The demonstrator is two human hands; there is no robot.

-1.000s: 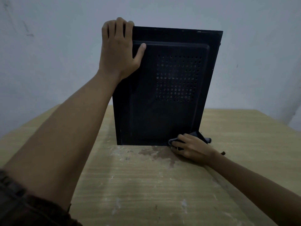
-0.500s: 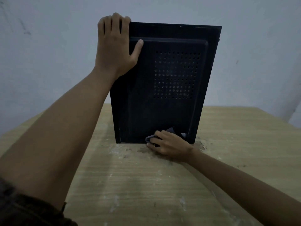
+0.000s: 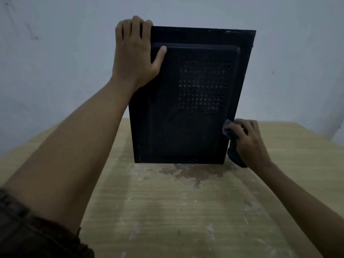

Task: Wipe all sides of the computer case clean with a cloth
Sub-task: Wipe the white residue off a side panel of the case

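Note:
A black computer case [image 3: 188,135] stands upright on the wooden table [image 3: 167,211], its side panel with a grid of vent holes facing me. My left hand [image 3: 134,56] grips the case's top left corner, fingers curled over the top edge and thumb lying on the panel. My right hand [image 3: 247,140] holds a dark grey cloth [image 3: 232,144] bunched against the case's lower right edge. Part of the cloth hangs below my palm, near the table.
A pale wall [image 3: 55,71] rises right behind the case. The table top shows a brownish stain [image 3: 193,172] and scuffed whitish patches just in front of the case. The table's far right corner [image 3: 290,125] lies beyond my right hand.
My right hand has carried the cloth from the bottom middle of the panel rightward and up to the case's lower right edge. My left hand has kept its grip on the top corner.

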